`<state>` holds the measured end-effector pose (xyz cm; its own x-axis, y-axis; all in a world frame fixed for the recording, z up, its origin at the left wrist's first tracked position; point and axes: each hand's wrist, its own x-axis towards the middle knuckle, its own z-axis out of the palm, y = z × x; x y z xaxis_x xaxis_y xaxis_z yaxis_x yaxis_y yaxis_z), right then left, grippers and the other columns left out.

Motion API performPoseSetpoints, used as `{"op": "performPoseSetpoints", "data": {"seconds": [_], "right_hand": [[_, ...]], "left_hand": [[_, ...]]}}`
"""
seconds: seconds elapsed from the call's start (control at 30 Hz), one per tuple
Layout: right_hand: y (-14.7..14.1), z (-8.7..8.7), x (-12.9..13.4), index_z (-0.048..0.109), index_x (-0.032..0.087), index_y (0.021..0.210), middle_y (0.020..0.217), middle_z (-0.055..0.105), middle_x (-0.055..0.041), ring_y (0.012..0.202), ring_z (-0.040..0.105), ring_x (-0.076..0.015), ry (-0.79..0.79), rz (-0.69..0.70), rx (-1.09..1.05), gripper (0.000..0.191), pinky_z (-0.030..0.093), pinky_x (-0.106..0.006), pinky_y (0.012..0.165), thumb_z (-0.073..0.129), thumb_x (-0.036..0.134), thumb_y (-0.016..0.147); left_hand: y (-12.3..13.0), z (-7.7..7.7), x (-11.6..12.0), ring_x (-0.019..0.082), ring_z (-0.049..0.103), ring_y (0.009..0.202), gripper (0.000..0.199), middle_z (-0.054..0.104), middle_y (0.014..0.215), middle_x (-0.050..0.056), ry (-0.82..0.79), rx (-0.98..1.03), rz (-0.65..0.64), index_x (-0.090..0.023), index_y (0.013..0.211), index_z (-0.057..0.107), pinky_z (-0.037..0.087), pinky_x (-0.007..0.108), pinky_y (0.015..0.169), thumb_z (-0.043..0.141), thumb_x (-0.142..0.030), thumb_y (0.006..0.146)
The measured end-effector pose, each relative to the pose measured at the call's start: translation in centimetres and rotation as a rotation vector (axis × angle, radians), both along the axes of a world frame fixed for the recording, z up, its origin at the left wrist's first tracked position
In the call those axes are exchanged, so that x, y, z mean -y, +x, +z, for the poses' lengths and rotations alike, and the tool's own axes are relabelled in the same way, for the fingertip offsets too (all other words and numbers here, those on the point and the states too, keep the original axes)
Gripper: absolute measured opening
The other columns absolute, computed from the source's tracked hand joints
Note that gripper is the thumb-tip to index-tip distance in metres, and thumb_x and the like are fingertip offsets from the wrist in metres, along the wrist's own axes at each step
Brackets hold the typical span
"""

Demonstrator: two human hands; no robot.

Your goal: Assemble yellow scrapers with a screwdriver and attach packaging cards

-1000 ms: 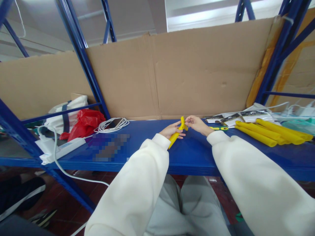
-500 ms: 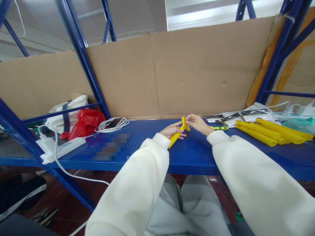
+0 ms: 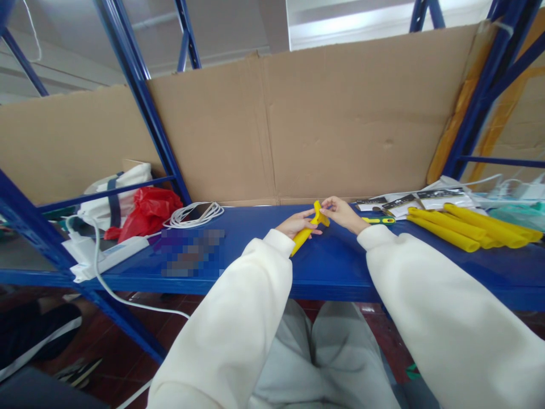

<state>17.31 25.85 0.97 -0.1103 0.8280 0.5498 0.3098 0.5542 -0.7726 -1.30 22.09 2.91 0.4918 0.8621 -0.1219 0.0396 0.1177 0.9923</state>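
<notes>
My left hand (image 3: 293, 225) is closed round a slim yellow tube (image 3: 301, 242), which slants up and to the right above the blue shelf top. At its upper end, the yellow material spreads into a bent, flap-like piece (image 3: 318, 214). My right hand (image 3: 338, 212) pinches this piece from the right with thumb and forefinger. Just beyond my right wrist lies a yellow-and-green box cutter (image 3: 378, 220). Several more yellow tubes (image 3: 464, 227) lie side by side on the shelf to the right. My fingers partly cover the held tube.
Coiled white cable (image 3: 193, 216) lies over a dark flat object at left, near a red plastic bag (image 3: 150, 210) and a white power strip (image 3: 113, 258). White packets (image 3: 445, 199) sit at back right. Cardboard (image 3: 340, 125) walls the rear between blue posts (image 3: 149, 113).
Both hands keep nearly the same hold on the yellow tube. The whole view has shifted up very slightly; nothing else has visibly moved.
</notes>
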Motion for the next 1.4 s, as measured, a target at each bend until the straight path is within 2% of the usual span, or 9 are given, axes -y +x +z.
{"op": "performPoseSetpoints", "data": {"seconds": [0.13,0.37,0.53,0.77,1.1,1.3,1.4], "right_hand": [[0.2,0.1,0.1,0.061,0.018,0.091,0.101,0.069,-0.0083,0.083,0.064,-0.0174,-0.001,-0.067,0.034,0.022,0.055,-0.040,0.085,0.073,0.021,0.073],[0.6,0.2,0.5,0.066,0.016,0.099,0.115,0.070,-0.0131,0.096,0.066,-0.0207,-0.032,-0.021,0.097,0.023,0.052,-0.044,0.094,0.072,0.023,0.078],[1.3,0.2,0.5,0.069,0.018,0.097,0.111,0.072,-0.0108,0.103,0.066,-0.0227,-0.048,0.029,0.115,0.027,0.049,-0.044,0.098,0.075,0.036,0.077],[2.1,0.1,0.5,0.071,0.020,0.096,0.107,0.073,-0.0086,0.103,0.066,-0.0240,-0.073,0.087,0.114,0.034,0.048,-0.044,0.100,0.077,0.044,0.073],[1.7,0.3,0.8,0.073,0.018,0.092,0.102,0.076,-0.0101,0.096,0.068,-0.0237,-0.101,0.007,0.245,0.025,0.052,-0.039,0.093,0.068,0.040,0.083],[2.0,0.4,1.1,0.074,0.018,0.088,0.097,0.077,-0.0094,0.091,0.070,-0.0247,-0.033,-0.011,0.385,0.033,0.053,-0.037,0.086,0.060,0.048,0.087],[2.0,0.2,0.9,0.074,0.018,0.089,0.095,0.077,-0.0095,0.090,0.070,-0.0243,-0.010,-0.020,0.446,0.036,0.053,-0.036,0.084,0.058,0.050,0.088]], "left_hand": [[-0.1,-0.1,-0.1,0.017,0.074,0.079,0.090,0.063,0.131,0.013,0.010,-0.003,-0.008,-0.029,0.154,0.034,0.048,0.016,0.049,0.064,0.004,0.076],[-0.4,0.2,0.2,0.012,0.071,0.069,0.093,0.062,0.133,0.013,0.047,-0.036,-0.061,-0.030,0.155,0.032,0.045,0.015,0.047,0.062,0.005,0.075],[-0.7,0.4,0.5,0.011,0.070,0.068,0.092,0.059,0.138,0.014,0.070,-0.029,-0.114,-0.030,0.154,0.034,0.048,0.016,0.048,0.063,0.004,0.074],[-0.7,0.3,0.8,0.010,0.068,0.064,0.087,0.062,0.133,0.013,0.077,-0.001,-0.145,-0.030,0.152,0.040,0.047,0.016,0.046,0.064,0.004,0.076],[-0.2,0.2,0.8,0.010,0.068,0.063,0.088,0.064,0.127,0.013,0.059,-0.018,-0.080,-0.029,0.155,0.034,0.045,0.014,0.044,0.060,0.004,0.077],[-0.2,0.0,0.5,0.011,0.069,0.066,0.091,0.065,0.126,0.011,0.042,0.010,-0.079,-0.032,0.154,0.035,0.045,0.014,0.045,0.067,0.001,0.075],[-0.2,0.1,0.7,0.011,0.068,0.066,0.092,0.065,0.125,0.012,0.038,0.017,-0.070,-0.030,0.154,0.035,0.045,0.015,0.045,0.066,0.003,0.075]]}}
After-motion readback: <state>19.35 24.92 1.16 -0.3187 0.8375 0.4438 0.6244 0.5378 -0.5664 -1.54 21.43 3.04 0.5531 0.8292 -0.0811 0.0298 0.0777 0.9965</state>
